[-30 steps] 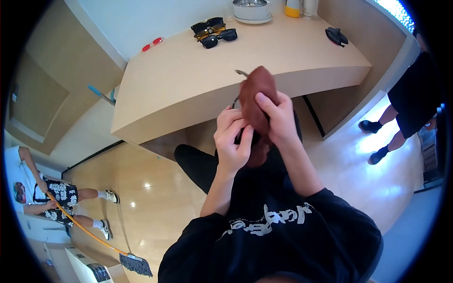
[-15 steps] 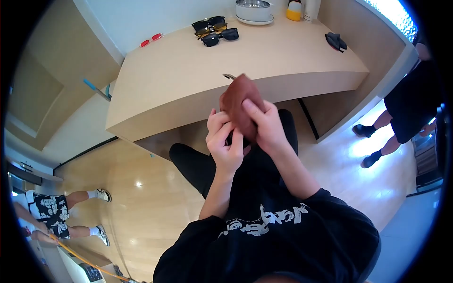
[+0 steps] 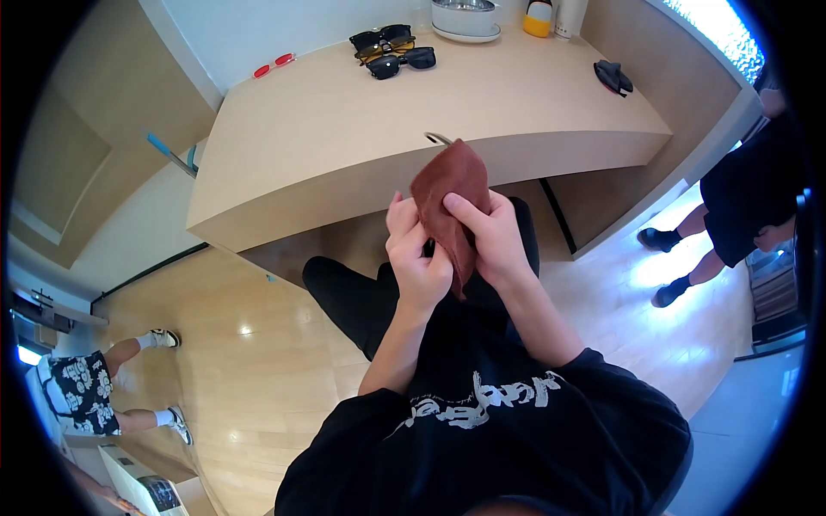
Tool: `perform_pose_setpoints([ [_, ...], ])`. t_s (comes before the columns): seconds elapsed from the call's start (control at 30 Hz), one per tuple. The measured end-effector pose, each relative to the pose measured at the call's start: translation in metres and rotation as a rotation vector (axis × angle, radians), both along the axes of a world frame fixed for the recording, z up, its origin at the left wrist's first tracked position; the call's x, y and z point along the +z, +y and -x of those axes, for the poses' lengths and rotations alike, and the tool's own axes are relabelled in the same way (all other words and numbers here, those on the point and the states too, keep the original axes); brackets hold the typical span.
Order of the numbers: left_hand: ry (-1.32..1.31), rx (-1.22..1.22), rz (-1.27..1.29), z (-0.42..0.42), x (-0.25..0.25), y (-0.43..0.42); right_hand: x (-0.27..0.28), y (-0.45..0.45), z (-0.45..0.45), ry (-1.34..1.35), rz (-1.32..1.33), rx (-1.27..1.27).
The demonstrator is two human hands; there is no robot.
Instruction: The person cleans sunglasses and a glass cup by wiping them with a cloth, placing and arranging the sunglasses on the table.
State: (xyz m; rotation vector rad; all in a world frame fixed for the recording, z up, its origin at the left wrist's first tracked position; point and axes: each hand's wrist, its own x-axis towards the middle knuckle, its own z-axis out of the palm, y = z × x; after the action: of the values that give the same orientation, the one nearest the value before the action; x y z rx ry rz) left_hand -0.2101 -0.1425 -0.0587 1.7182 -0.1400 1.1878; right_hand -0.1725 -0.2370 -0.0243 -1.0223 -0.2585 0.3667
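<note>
A reddish-brown cloth (image 3: 452,176) is bunched over something in front of my body, just off the desk's front edge. My right hand (image 3: 492,234) is closed on the cloth, its thumb pressed flat on top. My left hand (image 3: 416,258) has its fingers curled tight at the cloth's left side, around a dark piece. A thin curved tip, like a temple of a pair of glasses (image 3: 437,138), pokes out beyond the cloth's far corner. The rest of the glasses is covered by cloth and fingers.
On the desk (image 3: 327,146) lie several dark sunglasses (image 3: 403,62), red-lensed glasses (image 3: 274,65) and a small dark item (image 3: 613,77). A white pot (image 3: 465,19) and a yellow-and-white bottle (image 3: 538,19) stand behind. People stand left (image 3: 86,391) and right (image 3: 748,202).
The cloth has turned and spread more toward me, with its lower end now hanging lower. Both hands have shifted slightly to the right. The person at left has moved farther left.
</note>
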Motion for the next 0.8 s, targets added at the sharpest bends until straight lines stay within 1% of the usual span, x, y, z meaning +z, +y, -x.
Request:
perform_pose_setpoints([
  [0.1, 0.070, -0.058, -0.078, 0.008, -0.009, -0.001, 0.006, -0.011, -0.015, -0.014, 0.039, 0.020],
  [0.13, 0.114, -0.085, -0.098, 0.010, -0.013, -0.001, 0.010, -0.013, -0.021, 0.050, -0.040, 0.042],
  [0.17, 0.151, -0.112, -0.117, 0.010, -0.015, -0.001, 0.008, -0.012, -0.020, 0.040, -0.028, 0.024],
  [0.27, 0.145, -0.066, -0.103, 0.016, -0.015, 0.000, -0.005, -0.005, -0.011, 0.038, -0.046, -0.010],
  [0.3, 0.114, -0.083, -0.013, 0.016, -0.012, -0.005, -0.012, -0.006, -0.001, 0.016, 0.005, 0.038],
  [0.33, 0.115, -0.079, -0.016, 0.018, -0.012, -0.010, -0.021, -0.005, 0.007, 0.014, -0.005, 0.043],
  [0.37, 0.117, -0.085, 0.040, 0.019, -0.011, -0.016, -0.025, -0.012, 0.009, 0.031, 0.015, 0.043],
  [0.4, 0.114, -0.091, 0.096, 0.019, -0.010, -0.023, -0.021, -0.021, 0.010, 0.042, 0.036, 0.044],
  [0.43, 0.098, -0.104, 0.106, 0.020, -0.011, -0.031, -0.015, -0.028, 0.007, -0.022, 0.023, 0.008],
  [0.47, 0.098, -0.102, 0.104, 0.022, -0.009, -0.038, -0.007, -0.036, 0.006, -0.077, 0.010, -0.029],
  [0.53, 0.064, -0.104, -0.072, 0.026, -0.004, -0.047, 0.010, -0.049, 0.005, -0.044, -0.031, -0.032],
  [0.6, 0.031, -0.117, -0.058, 0.031, -0.001, -0.061, 0.017, -0.063, 0.007, -0.088, -0.087, -0.007],
  [0.7, -0.001, -0.076, -0.101, 0.041, 0.000, -0.077, 0.009, -0.080, 0.019, -0.064, -0.114, 0.023],
  [0.77, -0.020, 0.006, -0.018, 0.042, 0.002, -0.080, -0.002, -0.083, 0.031, -0.038, -0.138, 0.046],
  [0.8, -0.017, 0.010, -0.020, 0.041, 0.003, -0.080, -0.009, -0.083, 0.034, -0.052, -0.122, 0.038],
])
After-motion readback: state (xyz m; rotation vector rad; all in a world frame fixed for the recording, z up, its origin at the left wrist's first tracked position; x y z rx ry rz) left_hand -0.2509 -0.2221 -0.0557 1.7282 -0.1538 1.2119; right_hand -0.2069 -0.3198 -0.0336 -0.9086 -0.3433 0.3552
